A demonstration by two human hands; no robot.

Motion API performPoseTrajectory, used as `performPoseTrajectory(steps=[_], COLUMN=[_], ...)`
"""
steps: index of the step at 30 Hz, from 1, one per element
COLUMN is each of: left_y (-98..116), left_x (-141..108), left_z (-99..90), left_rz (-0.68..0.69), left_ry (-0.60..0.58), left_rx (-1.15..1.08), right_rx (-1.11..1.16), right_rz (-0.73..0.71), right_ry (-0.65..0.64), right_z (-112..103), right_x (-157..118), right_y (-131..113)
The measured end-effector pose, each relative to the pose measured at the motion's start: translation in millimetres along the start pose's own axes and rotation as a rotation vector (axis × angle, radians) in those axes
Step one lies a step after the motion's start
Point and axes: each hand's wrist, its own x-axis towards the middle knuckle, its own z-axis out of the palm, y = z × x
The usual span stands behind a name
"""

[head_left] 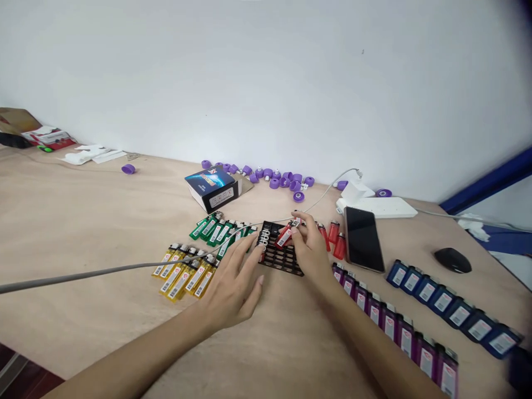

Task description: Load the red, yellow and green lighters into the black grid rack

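Observation:
Between the thumb and fingers of my right hand [310, 244] is a red lighter [284, 237], tilted above a black slotted tray [282, 259]. My left hand [236, 280] rests at the tray's left side with its fingers stretched out. Several lighters stand in the tray's left column, their metal tops [265, 237] showing beside my left fingertips. Left of the tray lie green lighters [214, 228] and yellow lighters [177, 277]. Loose red lighters [334, 231] lie just beyond my right hand. A row of purple lighters [388, 324] runs along my right forearm.
Blue lighters [443, 300] form a row at the right, near a black mouse [453, 259]. A phone [366, 238] leans by a white power strip [378, 206]. Behind stand an open box [214, 187] and purple caps [274, 182]. A grey cable [124, 269] crosses over the lighters.

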Motion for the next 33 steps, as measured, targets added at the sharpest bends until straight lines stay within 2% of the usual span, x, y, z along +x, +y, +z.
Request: performPoseTrajectory(steps=[4,7,18,25,33], left_y=[-1,-2,1,-1,-2], left_x=[1,-1,-3,-4,-4], left_z=[2.7,4.5,3.6,5.2,7.8], left_rz=[0.065,0.086,0.065,0.071,0.073], left_ry=[-0.143,-0.203,-0.184,-0.216,-0.220], left_rx=[0.063,0.114,0.103,0.052,0.060], right_rx=[-0.037,-0.057,-0.151,-0.179,-0.205], right_rz=[-0.014,-0.043,-0.161,-0.294,-0.316], right_ry=[-0.018,-0.048,-0.136,-0.278,-0.321], right_z=[14,20,22,18,18], right_x=[11,14,11,7,1], right_y=[1,-2,-1,1,8])
